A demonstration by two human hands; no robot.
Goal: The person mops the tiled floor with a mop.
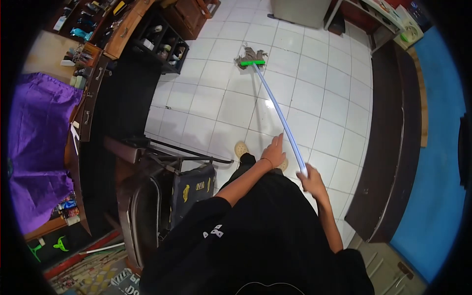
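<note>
A mop [279,109] with a light blue handle reaches forward across the floor. Its green clamp and grey, ragged mop head [255,53] lie flat on the white tiles. Near the top end of the handle, my right hand [313,181] is closed around it. My left hand [274,153] is just to the left of the handle, its fingers stretched out and pointing forward, holding nothing. A thin band circles the left wrist. Beneath my hands, my feet in beige clogs [241,149] stand on the tiles.
A dark chair [142,216] with a printed grey cloth [194,189] stands close on my left. Beyond it are drawers [93,101], a black shelf unit [162,46] and a purple cloth [42,147]. A long dark brown bench [393,142] runs along the right, beside a blue surface [442,98].
</note>
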